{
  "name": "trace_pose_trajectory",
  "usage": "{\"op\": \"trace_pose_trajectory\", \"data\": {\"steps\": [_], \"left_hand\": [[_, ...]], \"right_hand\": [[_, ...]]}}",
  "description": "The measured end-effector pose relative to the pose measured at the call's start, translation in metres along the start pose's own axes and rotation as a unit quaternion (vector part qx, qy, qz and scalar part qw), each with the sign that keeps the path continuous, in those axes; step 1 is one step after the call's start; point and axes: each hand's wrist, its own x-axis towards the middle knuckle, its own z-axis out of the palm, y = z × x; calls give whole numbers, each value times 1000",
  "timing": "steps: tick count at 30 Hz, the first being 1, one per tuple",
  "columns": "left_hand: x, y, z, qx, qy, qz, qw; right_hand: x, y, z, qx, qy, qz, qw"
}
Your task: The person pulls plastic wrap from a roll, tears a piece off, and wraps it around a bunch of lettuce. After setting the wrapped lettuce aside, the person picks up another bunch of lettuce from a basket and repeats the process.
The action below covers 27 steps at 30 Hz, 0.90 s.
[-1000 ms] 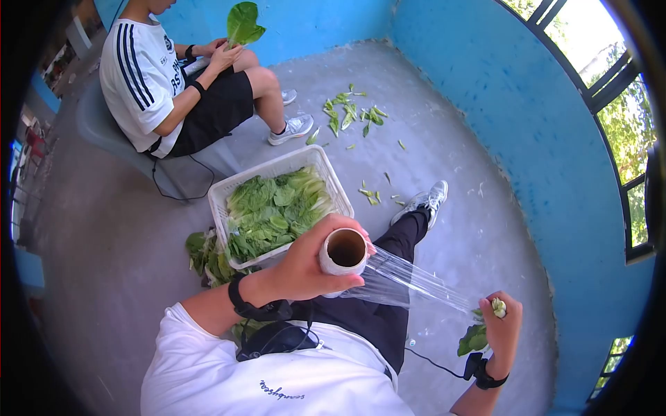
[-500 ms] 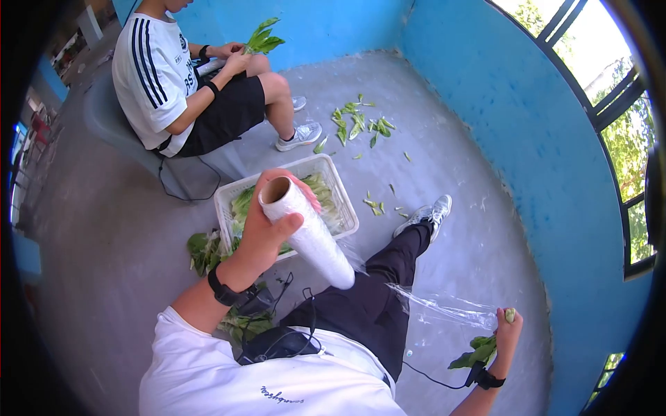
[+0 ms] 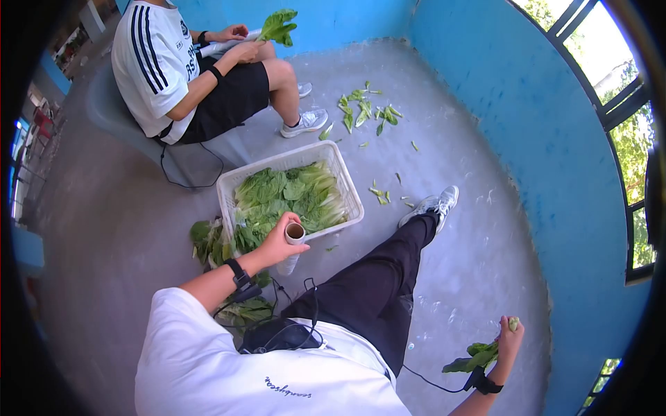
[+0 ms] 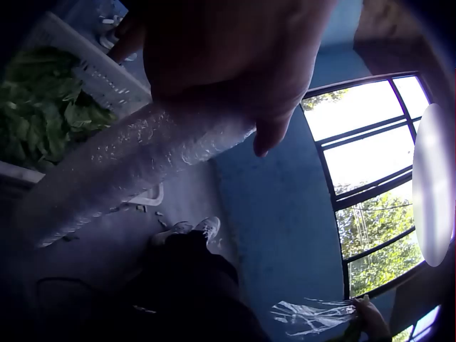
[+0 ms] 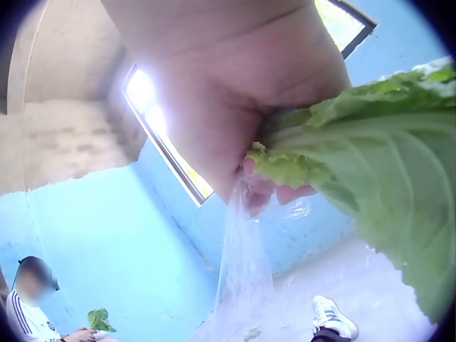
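My left hand (image 3: 277,244) grips a roll of clear plastic film (image 4: 107,167) near one end, its cardboard core facing up in the head view. The roll slants down past the corner of a white plastic crate (image 3: 352,191) filled with leafy greens (image 3: 295,191). Far to the right, my right hand (image 3: 511,340) holds a leafy green vegetable (image 5: 385,171) by its pale stem, leaves hanging toward my body. Its fingers also pinch a bunched strip of clear film (image 5: 242,256), which trails loosely from them.
Another person (image 3: 156,66) sits on a grey chair (image 3: 114,104) beyond the crate, holding a leafy green (image 3: 279,28). Loose leaves (image 3: 364,107) lie scattered on the floor. More greens (image 3: 208,243) are heaped beside the crate. My outstretched leg (image 3: 374,267) lies between my hands.
The film stretched between roll and right hand has gone slack and parted from the roll. My left hand has lowered with the roll toward the crate's near corner. The right hand keeps its hold.
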Motion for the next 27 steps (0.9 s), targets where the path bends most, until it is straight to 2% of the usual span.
{"op": "trace_pose_trajectory", "data": {"steps": [2,5,8,10,11,13,17,23,27], "left_hand": [[-2,-45,5,-5,11,-45,999],[-4,-103,13,8,35,-88,995],[-9,-153,25,40,60,-116,991],[-14,-168,31,57,73,-141,986],[-19,-181,34,51,51,-134,988],[-20,-192,34,41,9,-112,993],[-29,-194,39,127,22,-165,978],[-30,-215,45,207,77,-186,957],[-27,-187,49,291,64,-210,931]], "right_hand": [[-5,4,0,2,-2,8,1000],[-7,35,-4,-26,12,-7,1000],[-18,26,-4,-22,1,24,999],[-20,29,-2,-15,8,37,999],[-22,31,-3,-14,12,45,999],[-23,28,-3,-8,7,47,999],[-23,31,-5,3,-8,44,999],[-29,33,-20,-27,2,36,999],[-39,20,-24,-18,20,66,997]]}}
